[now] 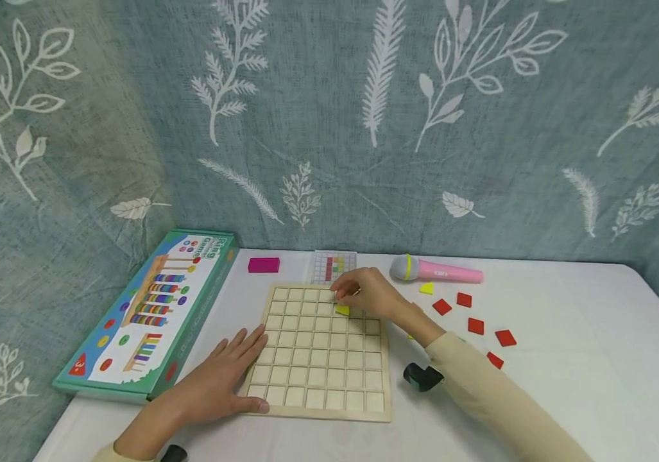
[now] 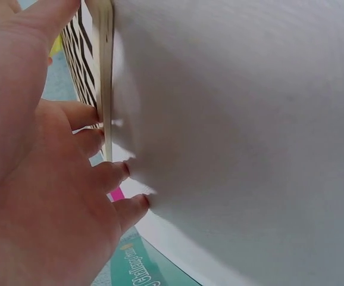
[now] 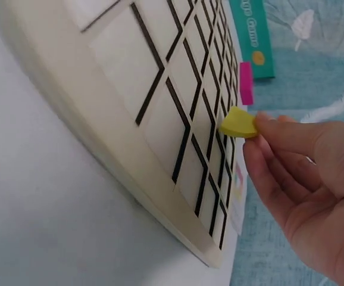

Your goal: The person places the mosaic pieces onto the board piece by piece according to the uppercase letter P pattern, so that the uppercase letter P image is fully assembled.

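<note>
A wooden grid board (image 1: 314,374) with rows of square recesses lies flat on the white table. Between thumb and fingertips, my right hand (image 1: 367,292) pinches a yellow tile (image 3: 237,123) with one curved edge. That tile (image 1: 342,310) is close over the upper right part of the grid. My left hand (image 1: 226,378) rests along the board's left edge, its fingers spread and nearly straight. The left thumb lies at the near left corner, as the left wrist view also shows, with fingertips at the board's side (image 2: 106,71).
Left of the board is a green game box (image 1: 150,314). Behind it are a magenta block (image 1: 264,265) and a pattern card (image 1: 329,262). A pink toy microphone (image 1: 447,271), several red tiles (image 1: 476,326) and another yellow tile (image 1: 426,289) lie to the right.
</note>
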### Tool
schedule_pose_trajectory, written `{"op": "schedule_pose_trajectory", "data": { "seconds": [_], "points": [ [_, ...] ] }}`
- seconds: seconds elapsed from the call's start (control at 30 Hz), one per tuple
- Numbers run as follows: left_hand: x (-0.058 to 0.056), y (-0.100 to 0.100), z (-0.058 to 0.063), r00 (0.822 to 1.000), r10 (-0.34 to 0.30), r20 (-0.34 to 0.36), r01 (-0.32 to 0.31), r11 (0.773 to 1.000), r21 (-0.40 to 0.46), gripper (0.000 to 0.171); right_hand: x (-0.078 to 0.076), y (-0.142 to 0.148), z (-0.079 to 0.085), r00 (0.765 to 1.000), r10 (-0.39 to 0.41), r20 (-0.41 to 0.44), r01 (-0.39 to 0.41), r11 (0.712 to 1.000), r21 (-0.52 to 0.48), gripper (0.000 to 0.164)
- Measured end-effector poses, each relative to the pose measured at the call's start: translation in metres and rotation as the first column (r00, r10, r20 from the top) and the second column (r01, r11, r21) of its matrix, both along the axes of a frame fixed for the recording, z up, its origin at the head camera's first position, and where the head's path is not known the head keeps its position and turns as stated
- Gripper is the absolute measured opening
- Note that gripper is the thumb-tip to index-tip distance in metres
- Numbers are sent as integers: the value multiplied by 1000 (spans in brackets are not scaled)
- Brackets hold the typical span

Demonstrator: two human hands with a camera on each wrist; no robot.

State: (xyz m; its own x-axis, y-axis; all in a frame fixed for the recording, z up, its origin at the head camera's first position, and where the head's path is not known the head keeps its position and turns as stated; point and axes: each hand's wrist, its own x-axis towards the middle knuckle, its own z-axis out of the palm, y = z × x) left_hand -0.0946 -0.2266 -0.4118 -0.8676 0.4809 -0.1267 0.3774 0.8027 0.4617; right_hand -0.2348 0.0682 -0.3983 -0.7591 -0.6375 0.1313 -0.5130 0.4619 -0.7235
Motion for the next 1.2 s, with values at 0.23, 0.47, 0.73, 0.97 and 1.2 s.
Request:
{"op": "schedule_pose_trajectory", "data": {
  "seconds": [0.23, 0.47, 0.73, 0.97, 1.2],
  "points": [
    [2, 1, -2, 1000, 8, 0, -8, 1000, 5, 108, -3, -6, -5, 999, 28, 21, -29, 1000, 6, 23],
    [1, 2, -1, 1000, 17, -1, -17, 1000, 2, 109, -2, -12, -10, 1000, 25, -10, -24, 1000, 7, 19],
    [2, 1, -2, 999, 41, 12, -41, 999, 7, 111, -1, -16, -13, 999, 8, -41, -6, 999, 51, 16],
    [1, 2, -2, 999, 39, 3, -39, 999, 6, 111, -1, -12, -12, 999, 30, -24, -28, 998, 61, 19],
    [1, 4, 0, 999, 45, 0, -45, 999, 7, 110, -1, -9, -10, 998, 55, -14, -54, 998, 39, 22]
  ]
}}
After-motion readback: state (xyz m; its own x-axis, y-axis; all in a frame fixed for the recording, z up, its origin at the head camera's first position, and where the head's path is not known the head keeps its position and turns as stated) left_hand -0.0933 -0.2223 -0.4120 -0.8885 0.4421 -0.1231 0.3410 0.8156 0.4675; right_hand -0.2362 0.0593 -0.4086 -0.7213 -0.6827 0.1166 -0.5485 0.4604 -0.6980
